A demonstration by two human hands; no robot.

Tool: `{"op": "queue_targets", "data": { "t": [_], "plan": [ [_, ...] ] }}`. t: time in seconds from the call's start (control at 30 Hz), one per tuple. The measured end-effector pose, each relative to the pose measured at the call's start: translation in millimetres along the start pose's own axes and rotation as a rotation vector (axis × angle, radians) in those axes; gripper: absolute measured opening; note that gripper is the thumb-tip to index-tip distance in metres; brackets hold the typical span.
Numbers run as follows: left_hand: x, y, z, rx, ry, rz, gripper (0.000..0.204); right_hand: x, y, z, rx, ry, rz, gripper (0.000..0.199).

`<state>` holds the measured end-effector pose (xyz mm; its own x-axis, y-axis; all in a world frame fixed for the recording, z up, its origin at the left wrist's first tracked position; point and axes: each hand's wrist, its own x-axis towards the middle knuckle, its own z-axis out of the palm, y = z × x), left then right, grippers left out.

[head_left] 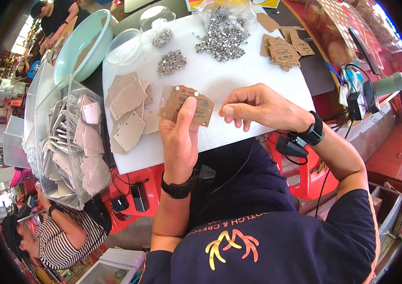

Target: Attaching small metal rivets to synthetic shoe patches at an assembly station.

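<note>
My left hand [180, 142] grips a flat brown printed piece [201, 108] with an angular outline, thumb pressed on its face. Two small round silver studs show near its upper edge, and a clear strip shows along its left side. To the right of it is my right hand [269, 110], apart from the piece, thumb and forefinger pressed together. Whatever may be between those fingertips is too small to tell. Beyond the hands lie a heap of small shiny metal parts [224, 40] by a clear plastic bag, and a smaller heap of metal parts [171, 63].
Grey-brown flat plates [127, 102] lie stacked on the white work surface [149, 158]. A clear box [70, 85] full of similar plates stands left, below a pale green basin [108, 28]. More brown printed pieces [283, 52] lie back right. Two other people are at the left.
</note>
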<state>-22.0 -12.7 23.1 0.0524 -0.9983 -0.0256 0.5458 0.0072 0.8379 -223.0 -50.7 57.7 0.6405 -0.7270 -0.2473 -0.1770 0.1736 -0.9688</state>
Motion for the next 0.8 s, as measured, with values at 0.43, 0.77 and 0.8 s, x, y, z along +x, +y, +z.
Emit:
{"op": "queue_targets", "data": {
  "t": [0.43, 0.77, 0.8],
  "plan": [
    [-6, 5, -5, -0.008, -0.073, -0.067, 0.022, 20, 0, 17, 0.117, 0.136, -0.049, 0.027],
    [-13, 6, -22, 0.062, -0.020, -0.032, 0.022, 45, -20, 6, -0.268, 0.111, -0.110, 0.024],
    [-13, 4, -24, 0.060, -0.017, -0.026, 0.022, 52, -24, -5, -0.428, 0.166, -0.140, 0.023]
  ]
}}
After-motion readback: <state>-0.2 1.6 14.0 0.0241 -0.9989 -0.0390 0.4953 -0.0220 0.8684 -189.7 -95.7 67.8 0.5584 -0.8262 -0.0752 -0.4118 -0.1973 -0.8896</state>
